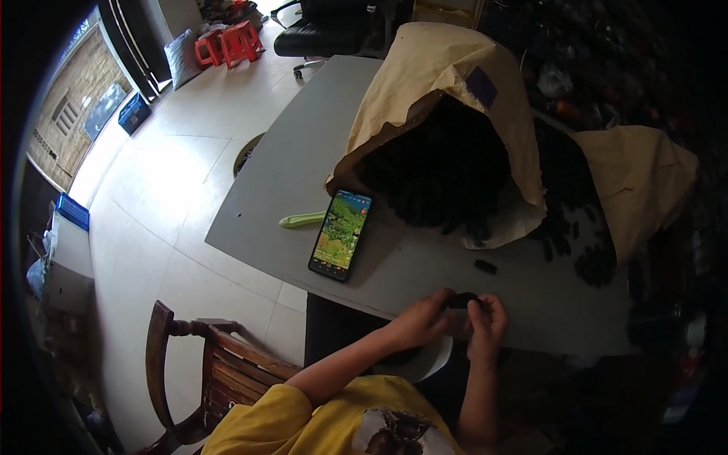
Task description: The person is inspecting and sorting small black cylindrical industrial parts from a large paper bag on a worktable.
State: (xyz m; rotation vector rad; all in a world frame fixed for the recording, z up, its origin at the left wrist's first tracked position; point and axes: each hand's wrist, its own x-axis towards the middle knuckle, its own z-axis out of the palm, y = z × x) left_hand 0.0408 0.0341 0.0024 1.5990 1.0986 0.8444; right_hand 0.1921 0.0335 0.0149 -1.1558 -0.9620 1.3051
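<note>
Close to the table's near edge, both my hands are closed on a small, dark, curved piece (462, 299), whose exact kind I cannot make out. My left hand (421, 321) grips it from the left, and my right hand (489, 326) pinches it from the right. Below them, a white container (434, 362) is partly hidden by my left forearm. A single short black piece (486, 267) lies on the grey table (280, 182) just beyond my hands. Further off, a large brown paper bag (447, 57) rests on its side, its mouth toward me, full of dark pieces (447, 167).
A phone (340, 236) with a lit screen lies left of the bag, touching or overlapping a light green handle (300, 220). Dark pieces (560, 235) are scattered to the right, beside another brown paper bag (641, 167). A wooden chair (243, 356) stands at my left; an office chair (322, 34) is behind the table.
</note>
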